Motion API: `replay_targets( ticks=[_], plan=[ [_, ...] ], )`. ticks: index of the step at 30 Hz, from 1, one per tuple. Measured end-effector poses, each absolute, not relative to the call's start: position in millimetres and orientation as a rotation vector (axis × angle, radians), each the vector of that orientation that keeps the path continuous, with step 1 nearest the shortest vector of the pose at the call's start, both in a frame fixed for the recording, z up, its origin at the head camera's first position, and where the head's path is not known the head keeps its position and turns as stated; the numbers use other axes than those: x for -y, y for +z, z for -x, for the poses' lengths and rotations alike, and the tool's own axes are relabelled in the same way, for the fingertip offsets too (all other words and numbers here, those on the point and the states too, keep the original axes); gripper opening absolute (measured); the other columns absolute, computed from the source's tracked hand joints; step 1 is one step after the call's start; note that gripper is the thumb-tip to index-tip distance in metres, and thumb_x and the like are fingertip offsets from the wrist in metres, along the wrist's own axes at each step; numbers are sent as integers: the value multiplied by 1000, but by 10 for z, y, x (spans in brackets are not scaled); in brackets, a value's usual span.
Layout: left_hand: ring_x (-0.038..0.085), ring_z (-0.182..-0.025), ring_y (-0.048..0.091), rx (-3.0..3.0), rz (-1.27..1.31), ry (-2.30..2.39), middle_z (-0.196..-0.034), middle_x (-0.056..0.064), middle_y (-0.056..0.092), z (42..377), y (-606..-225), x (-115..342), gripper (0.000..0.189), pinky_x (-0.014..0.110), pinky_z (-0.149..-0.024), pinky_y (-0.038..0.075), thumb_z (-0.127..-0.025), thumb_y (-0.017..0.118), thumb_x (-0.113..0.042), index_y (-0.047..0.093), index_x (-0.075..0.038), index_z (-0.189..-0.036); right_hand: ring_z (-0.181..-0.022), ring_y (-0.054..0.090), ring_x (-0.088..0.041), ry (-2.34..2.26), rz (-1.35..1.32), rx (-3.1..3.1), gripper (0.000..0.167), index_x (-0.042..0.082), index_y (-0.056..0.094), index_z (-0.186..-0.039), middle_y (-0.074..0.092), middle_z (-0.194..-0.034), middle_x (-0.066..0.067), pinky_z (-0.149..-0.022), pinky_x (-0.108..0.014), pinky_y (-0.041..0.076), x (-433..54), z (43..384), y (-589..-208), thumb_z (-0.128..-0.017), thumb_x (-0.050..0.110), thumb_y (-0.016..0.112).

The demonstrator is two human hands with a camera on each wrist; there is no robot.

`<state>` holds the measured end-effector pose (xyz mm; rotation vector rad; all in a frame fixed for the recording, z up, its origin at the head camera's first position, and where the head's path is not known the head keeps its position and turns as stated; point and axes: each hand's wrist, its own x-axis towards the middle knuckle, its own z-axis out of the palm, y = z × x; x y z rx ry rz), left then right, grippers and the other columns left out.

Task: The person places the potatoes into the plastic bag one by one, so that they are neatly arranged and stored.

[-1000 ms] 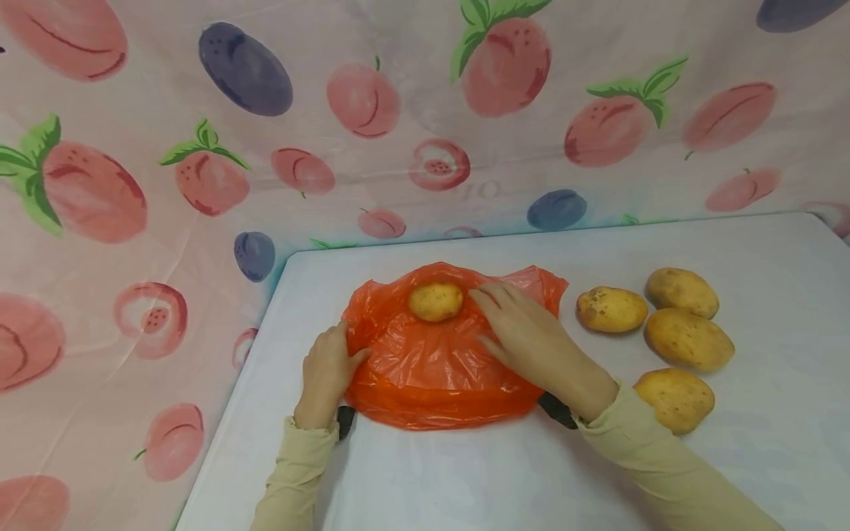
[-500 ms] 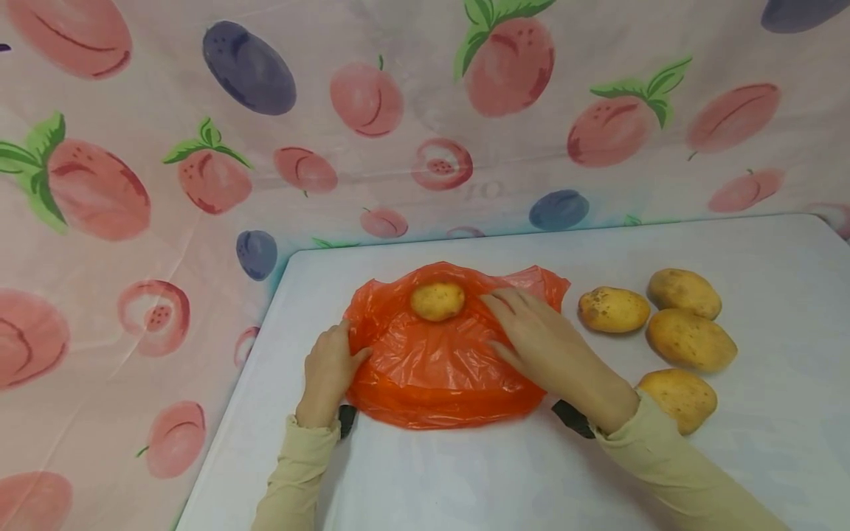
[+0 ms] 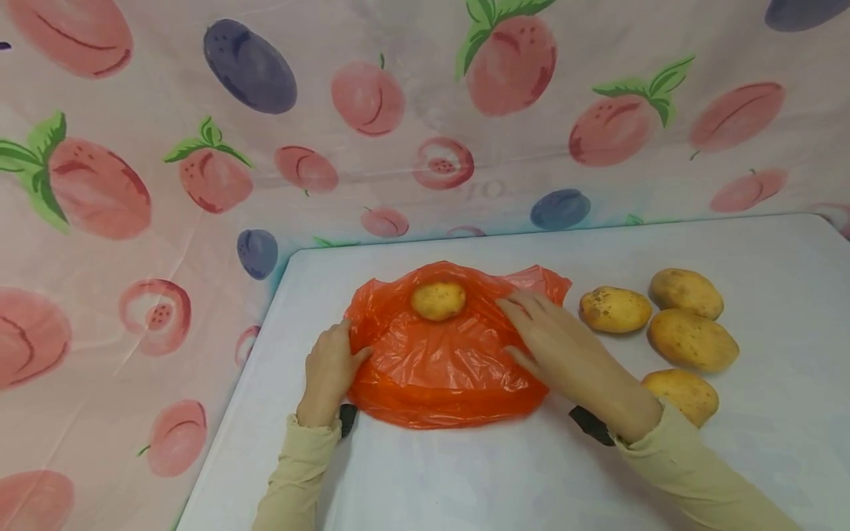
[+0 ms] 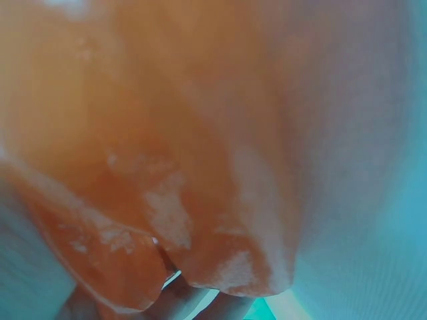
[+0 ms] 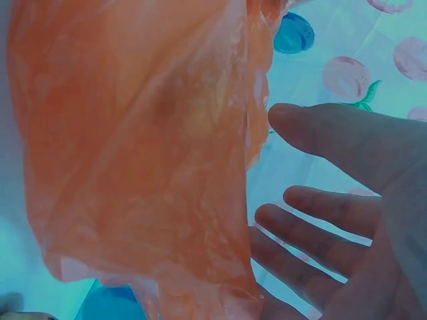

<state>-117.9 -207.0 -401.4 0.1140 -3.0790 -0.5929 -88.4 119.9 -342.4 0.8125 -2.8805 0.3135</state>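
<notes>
Head view: a thin orange bag (image 3: pixel 432 361) lies on the bench (image 3: pixel 465 479), left hand (image 3: pixel 330 372) pinching its side, right hand (image 3: pixel 556 343) spread. Left wrist view: it looks glossy, probably slippery. Right wrist view: seemingly light and limp, best taken by its rim.

Can pick out just one character-like mark (image 3: pixel 488 190): small, grey, very faint, on the fruit-print cloth (image 3: pixel 425 74) behind the table (image 3: pixel 451 479). Sits above the table's far edge, nearer the far left corner than the far right one, between the cut-fruit print (image 3: pixel 443 163) and the dark blue plum print (image 3: pixel 560 209). Seems to include a round shape like an O or zero plus a thin stroke to its left; too faint to read surely. Nothing legible in either wrist view.
</notes>
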Motion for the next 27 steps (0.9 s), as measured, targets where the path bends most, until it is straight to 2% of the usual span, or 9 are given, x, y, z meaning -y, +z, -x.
replay_targets(
  ticks=[9, 14, 27],
  plan=[
    [32, -92, 59, 3081, -122, -582, -105, 18, 66, 1183, -4015, 2059, 56, 50, -84, 57, -85, 80, -23, 55, 1, -129, -126, 50, -35, 323, -814, 2882, 66, 0, 50, -139, 53, -136, -18, -101, -53, 48, -1283, 828, -3396, -86, 25, 79],
    [32, -91, 60, 3077, -110, -563, -104, 18, 66, 1188, -4023, 2061, 55, 50, -82, 57, -84, 80, -23, 56, 2, -127, -126, 51, -38, 325, -795, 2879, 64, -1, 50, -139, 54, -137, -20, -101, -57, 47, -1358, 795, -3406, -86, 24, 78],
    [32, -92, 60, 3075, -130, -578, -106, 17, 66, 1179, -4025, 2067, 55, 50, -84, 57, -85, 80, -24, 56, 1, -127, -123, 53, -40, 337, -805, 2862, 64, -4, 52, -136, 56, -132, -22, -102, -56, 46, -1570, 770, -3457, -84, 18, 80]
  ],
)
